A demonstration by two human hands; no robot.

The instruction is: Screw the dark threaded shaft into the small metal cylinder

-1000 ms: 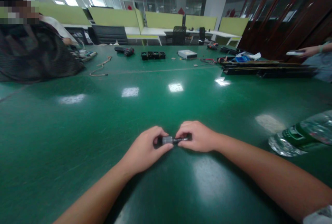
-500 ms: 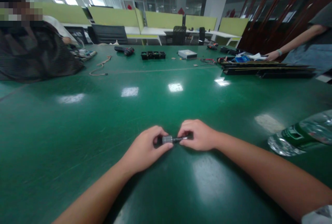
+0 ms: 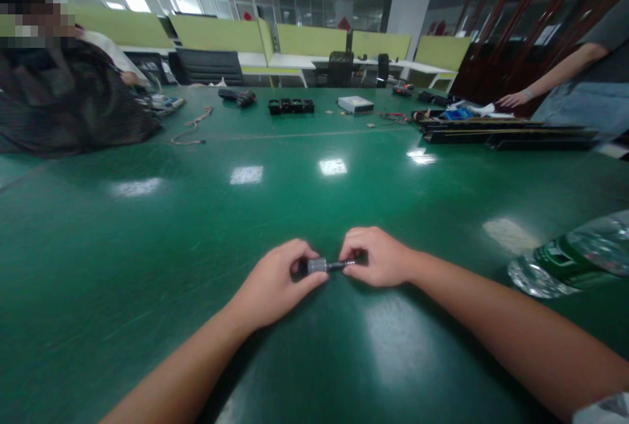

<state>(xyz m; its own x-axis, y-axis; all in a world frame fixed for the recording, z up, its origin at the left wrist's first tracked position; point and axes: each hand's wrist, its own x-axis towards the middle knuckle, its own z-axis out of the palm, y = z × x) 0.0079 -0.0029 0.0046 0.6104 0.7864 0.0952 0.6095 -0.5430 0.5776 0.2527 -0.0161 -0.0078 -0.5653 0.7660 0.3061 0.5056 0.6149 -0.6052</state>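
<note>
Just above the green tabletop (image 3: 314, 208), a small grey metallic cylinder (image 3: 317, 265) lies level between the thumb and fingers of my left hand (image 3: 278, 280). From its right side a thin dark shaft (image 3: 335, 265) with ridges runs across to my right hand (image 3: 376, 257). The thumb and forefinger of that hand pinch the shaft's right end. Both hands are closed, a short gap apart, with the shaft spanning it. Part of the cylinder's left end is hidden in the left hand. The exact kind of part cannot be made out.
A clear water bottle (image 3: 565, 263) lies at the right. Farther back are a dark bag (image 3: 73, 96), a power drill (image 3: 237, 97), black blocks (image 3: 291, 106), a white box (image 3: 356, 105) and dark strips (image 3: 506, 132). Another person's hand (image 3: 514, 99) hovers near the strips.
My right hand has shifted very slightly right along the shaft; my left hand stays put. At the far right, the other person's hand has lifted slightly off the items.
</note>
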